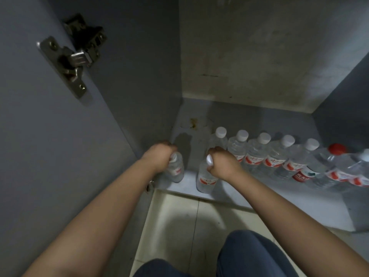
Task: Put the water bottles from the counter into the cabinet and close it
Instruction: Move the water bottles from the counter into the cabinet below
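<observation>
Clear water bottles point(255, 156) with white caps and red-and-white labels line the grey cabinet floor point(229, 118) at centre right, one red-capped bottle point(327, 158) among them, beside a grey door point(50, 146), silver hinge point(65, 64) upper left, and dark blue trousers point(251, 256) below.

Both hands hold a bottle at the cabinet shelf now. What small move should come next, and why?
Probably let go. The left hand and right hand each grip the top of a bottle, left bottle and right bottle, both apparently standing upright on the shelf, with the door open.
</observation>
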`<state>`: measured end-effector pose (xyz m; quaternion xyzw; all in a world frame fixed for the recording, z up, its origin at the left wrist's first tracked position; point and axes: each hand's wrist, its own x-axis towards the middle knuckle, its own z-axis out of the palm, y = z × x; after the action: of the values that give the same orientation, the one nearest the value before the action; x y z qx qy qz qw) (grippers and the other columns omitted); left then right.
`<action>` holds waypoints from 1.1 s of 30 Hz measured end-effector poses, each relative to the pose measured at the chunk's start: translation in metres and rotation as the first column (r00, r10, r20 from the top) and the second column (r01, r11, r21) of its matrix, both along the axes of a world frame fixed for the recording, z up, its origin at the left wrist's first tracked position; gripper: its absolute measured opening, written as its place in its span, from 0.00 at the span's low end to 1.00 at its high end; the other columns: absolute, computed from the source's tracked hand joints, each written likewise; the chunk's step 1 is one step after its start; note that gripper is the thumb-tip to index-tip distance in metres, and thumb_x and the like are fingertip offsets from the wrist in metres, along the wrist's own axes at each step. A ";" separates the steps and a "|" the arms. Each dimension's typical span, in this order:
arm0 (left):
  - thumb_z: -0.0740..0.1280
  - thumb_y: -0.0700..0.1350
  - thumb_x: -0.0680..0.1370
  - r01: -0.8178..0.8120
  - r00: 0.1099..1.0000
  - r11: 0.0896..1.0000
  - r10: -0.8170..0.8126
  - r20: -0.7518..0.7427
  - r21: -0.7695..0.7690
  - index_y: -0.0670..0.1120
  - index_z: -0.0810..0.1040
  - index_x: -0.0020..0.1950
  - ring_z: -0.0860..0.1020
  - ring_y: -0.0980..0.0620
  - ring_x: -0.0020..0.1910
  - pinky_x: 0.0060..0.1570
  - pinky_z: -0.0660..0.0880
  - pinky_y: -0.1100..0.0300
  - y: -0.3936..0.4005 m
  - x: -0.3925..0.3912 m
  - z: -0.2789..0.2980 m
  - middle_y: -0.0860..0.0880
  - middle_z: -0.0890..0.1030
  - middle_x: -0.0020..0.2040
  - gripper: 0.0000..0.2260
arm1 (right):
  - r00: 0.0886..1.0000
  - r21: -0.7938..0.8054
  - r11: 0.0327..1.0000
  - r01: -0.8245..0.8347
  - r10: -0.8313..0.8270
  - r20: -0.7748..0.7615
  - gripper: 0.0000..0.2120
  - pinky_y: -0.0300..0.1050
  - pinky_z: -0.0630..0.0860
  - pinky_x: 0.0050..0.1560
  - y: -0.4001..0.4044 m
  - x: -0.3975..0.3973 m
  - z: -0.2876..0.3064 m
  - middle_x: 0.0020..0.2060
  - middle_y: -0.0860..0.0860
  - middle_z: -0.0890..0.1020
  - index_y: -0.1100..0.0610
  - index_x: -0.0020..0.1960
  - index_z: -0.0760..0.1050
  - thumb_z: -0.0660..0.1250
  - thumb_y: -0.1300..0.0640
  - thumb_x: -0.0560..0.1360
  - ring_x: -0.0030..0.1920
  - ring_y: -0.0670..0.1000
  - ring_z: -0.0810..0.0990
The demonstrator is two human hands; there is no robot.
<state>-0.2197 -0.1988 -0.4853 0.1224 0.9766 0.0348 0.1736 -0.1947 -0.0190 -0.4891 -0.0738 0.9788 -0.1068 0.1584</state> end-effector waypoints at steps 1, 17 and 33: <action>0.65 0.38 0.76 0.078 0.997 0.997 -0.079 0.005 0.020 0.43 0.76 0.63 0.73 0.43 0.65 0.61 0.70 0.58 -0.002 -0.003 0.001 0.42 0.74 0.65 0.15 | 1.000 -0.003 1.000 0.005 -0.005 -0.003 0.17 0.47 0.75 0.55 0.000 0.000 0.000 0.60 0.60 0.75 0.63 0.62 0.70 0.66 0.59 0.75 0.59 0.61 0.76; 0.60 0.40 0.81 -0.227 0.974 0.974 0.227 -0.012 0.018 0.36 0.68 0.65 0.75 0.36 0.62 0.60 0.73 0.49 0.024 0.001 -0.007 0.35 0.74 0.63 0.14 | 0.994 0.043 0.996 -0.076 0.080 -0.077 0.13 0.46 0.75 0.57 -0.023 -0.033 0.020 0.60 0.59 0.77 0.61 0.59 0.75 0.65 0.59 0.76 0.61 0.59 0.77; 0.60 0.39 0.81 -0.265 0.964 0.964 0.264 0.026 0.034 0.37 0.63 0.68 0.73 0.37 0.65 0.63 0.70 0.50 0.027 -0.012 -0.013 0.37 0.68 0.67 0.17 | 0.985 0.184 0.982 -0.029 0.060 -0.164 0.17 0.54 0.62 0.70 -0.029 -0.092 -0.006 0.65 0.57 0.74 0.57 0.66 0.72 0.62 0.60 0.78 0.68 0.58 0.71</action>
<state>-0.2313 -0.1719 -0.4987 -0.0060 0.9814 0.0774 0.1756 -0.2869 -0.0475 -0.4952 -0.0900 0.9924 -0.0071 0.0832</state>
